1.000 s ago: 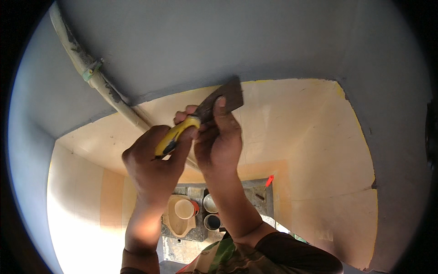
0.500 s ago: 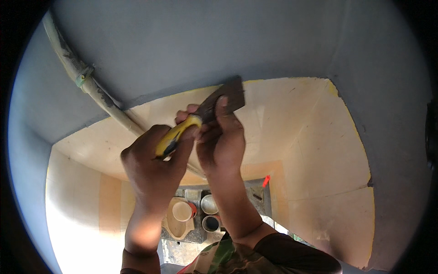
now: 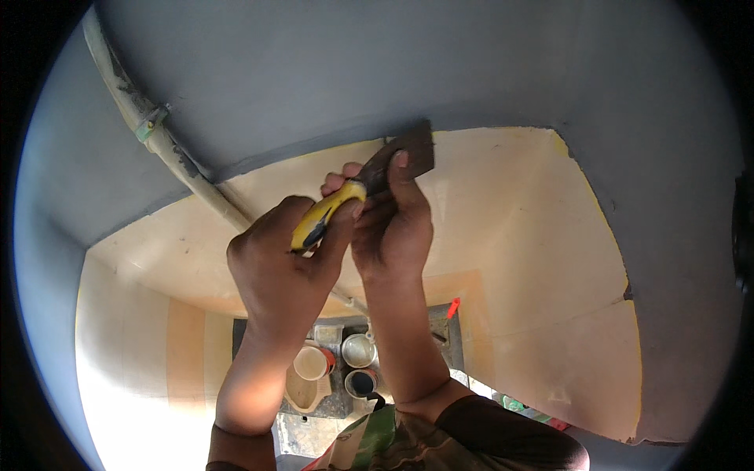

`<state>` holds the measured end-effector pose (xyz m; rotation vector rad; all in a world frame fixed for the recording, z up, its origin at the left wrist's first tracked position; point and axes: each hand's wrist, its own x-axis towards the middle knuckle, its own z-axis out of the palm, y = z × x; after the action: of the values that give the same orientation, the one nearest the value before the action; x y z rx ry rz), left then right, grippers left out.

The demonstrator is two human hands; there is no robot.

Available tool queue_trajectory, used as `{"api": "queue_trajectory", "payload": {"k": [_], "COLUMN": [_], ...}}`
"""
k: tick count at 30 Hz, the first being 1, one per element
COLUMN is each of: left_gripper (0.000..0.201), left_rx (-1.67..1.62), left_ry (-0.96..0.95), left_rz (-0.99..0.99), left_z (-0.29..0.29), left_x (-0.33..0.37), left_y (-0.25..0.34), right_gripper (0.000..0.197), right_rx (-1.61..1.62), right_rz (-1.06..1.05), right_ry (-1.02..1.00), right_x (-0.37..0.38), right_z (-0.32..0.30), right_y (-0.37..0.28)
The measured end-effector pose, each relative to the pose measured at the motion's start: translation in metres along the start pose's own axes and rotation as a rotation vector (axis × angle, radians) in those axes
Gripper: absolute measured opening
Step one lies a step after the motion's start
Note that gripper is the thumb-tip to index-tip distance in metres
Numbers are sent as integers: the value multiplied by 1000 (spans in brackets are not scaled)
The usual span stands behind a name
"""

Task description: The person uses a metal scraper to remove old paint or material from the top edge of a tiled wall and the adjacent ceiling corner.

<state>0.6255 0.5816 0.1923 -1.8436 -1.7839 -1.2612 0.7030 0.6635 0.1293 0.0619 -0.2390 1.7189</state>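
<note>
A putty knife (image 3: 412, 153) with a wide dark blade and a yellow and black handle is raised in front of me, slanting up to the right. My left hand (image 3: 287, 239) is closed round the handle, with its thumb along it. On the blade's lower part lies the thumb of my right hand (image 3: 397, 220), whose other fingers are curled behind. The blade's tip overlaps the yellow-lined border between the grey painted wall (image 3: 471, 63) and the cream tiles (image 3: 503, 204); whether it touches there I cannot tell.
A pale pipe (image 3: 181, 161) runs down the wall at the left, held by a clamp (image 3: 151, 124). Below my arms, a dark counter carries a cream tub (image 3: 312, 363), a white round container (image 3: 359, 351) and a cup with dark contents (image 3: 361, 383). A red-orange object (image 3: 453, 308) sits beside the counter.
Both hands have shifted a little to the right and upward together with the putty knife. Their grip on handle and blade looks the same.
</note>
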Motion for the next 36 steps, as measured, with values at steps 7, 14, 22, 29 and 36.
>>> {"api": "queue_trajectory", "payload": {"k": [7, 14, 22, 29, 36], "left_gripper": [33, 35, 31, 31, 34], "left_rx": [-1, 24, -41, 17, 47], "left_ry": [2, -6, -45, -64, -66], "left_rz": [42, 42, 7, 79, 115], "left_z": [13, 5, 10, 27, 32], "left_x": [-3, -8, -6, 3, 6], "left_y": [5, 0, 4, 23, 29], "right_gripper": [44, 45, 40, 38, 52], "right_rx": [47, -3, -47, 23, 49], "right_rz": [33, 43, 17, -21, 12], "right_ry": [-9, 23, 22, 82, 39], "right_x": [0, -3, -3, 2, 8], "right_z": [-3, -7, -9, -7, -12], "right_y": [-16, -7, -15, -44, -57]}}
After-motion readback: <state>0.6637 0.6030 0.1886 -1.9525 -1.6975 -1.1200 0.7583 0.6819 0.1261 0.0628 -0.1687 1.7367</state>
